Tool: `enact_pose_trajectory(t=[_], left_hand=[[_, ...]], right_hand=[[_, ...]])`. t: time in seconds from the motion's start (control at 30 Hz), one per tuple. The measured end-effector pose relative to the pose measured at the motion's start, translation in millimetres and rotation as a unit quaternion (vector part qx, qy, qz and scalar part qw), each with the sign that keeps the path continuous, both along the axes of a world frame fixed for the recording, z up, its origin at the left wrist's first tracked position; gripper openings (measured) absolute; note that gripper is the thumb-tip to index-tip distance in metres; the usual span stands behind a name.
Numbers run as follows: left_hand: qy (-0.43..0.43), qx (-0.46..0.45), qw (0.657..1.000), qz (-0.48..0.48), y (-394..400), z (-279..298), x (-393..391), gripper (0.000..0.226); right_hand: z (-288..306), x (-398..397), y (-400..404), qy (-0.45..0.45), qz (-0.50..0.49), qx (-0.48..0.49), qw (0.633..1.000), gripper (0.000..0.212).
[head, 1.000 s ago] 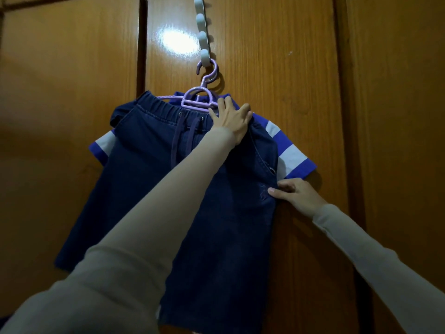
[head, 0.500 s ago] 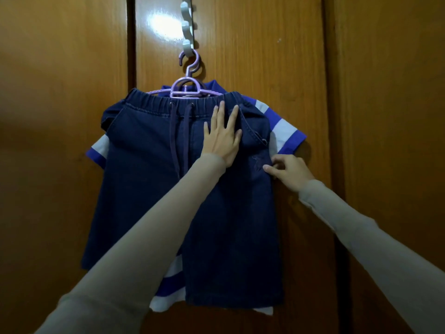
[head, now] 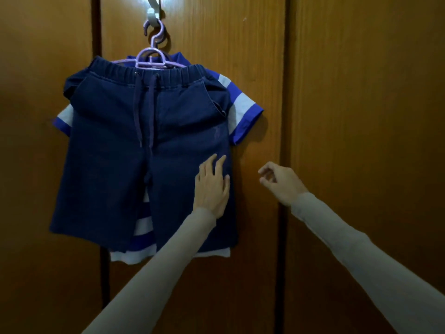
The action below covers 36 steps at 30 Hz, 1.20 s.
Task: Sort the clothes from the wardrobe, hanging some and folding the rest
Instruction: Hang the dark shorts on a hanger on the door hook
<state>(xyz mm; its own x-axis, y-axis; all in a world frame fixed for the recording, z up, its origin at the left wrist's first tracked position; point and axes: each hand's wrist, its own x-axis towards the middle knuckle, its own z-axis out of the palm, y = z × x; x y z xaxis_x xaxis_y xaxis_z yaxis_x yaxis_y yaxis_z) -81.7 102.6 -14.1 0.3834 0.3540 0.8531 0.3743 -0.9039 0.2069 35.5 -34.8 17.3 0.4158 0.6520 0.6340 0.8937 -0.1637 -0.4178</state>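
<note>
Denim shorts (head: 134,153) hang from a purple hanger (head: 154,57) on a white hook (head: 154,10), in front of a blue-and-white striped shirt (head: 243,109), against the wooden wardrobe door (head: 252,44). The left hand (head: 212,186) lies flat with straight fingers on the shorts' lower right leg. The right hand (head: 280,180) hovers just right of the shorts, fingers loosely curled, holding nothing.

Both arms are covered by long, close-fitting sleeves of plain, pale grey-beige fabric, without visible pattern, print, buttons or seams. The left sleeve (head: 154,268) ends at the wrist in a plain edge; the right sleeve (head: 361,249) likewise. Both hands are bare: no gloves, rings, watch or bracelets are discernible.
</note>
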Motion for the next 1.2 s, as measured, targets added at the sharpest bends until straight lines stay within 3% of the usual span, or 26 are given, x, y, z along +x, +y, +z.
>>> enact_pose_trajectory(t=[0.17,0.33,0.77,1.2], left_hand=[[0.017,-0.058,0.993,-0.097,-39,-57,22,0.037],[0.094,-0.149,0.962,-0.209,-68,-99,50,0.036],[0.308,-0.240,0.817,-0.424,-214,-189,127,0.038],[0.439,-0.241,0.633,-0.589,-461,-289,121,0.038]], right_hand=[[-45,20,-44,0.056,-0.033,-0.043,0.997,0.018],[-88,25,-82,0.126,-0.083,-0.052,0.987,0.028],[-186,13,-254,0.265,-0.321,-0.089,0.905,0.035],[-268,-64,-499,0.344,-0.543,-0.121,0.757,0.044]])
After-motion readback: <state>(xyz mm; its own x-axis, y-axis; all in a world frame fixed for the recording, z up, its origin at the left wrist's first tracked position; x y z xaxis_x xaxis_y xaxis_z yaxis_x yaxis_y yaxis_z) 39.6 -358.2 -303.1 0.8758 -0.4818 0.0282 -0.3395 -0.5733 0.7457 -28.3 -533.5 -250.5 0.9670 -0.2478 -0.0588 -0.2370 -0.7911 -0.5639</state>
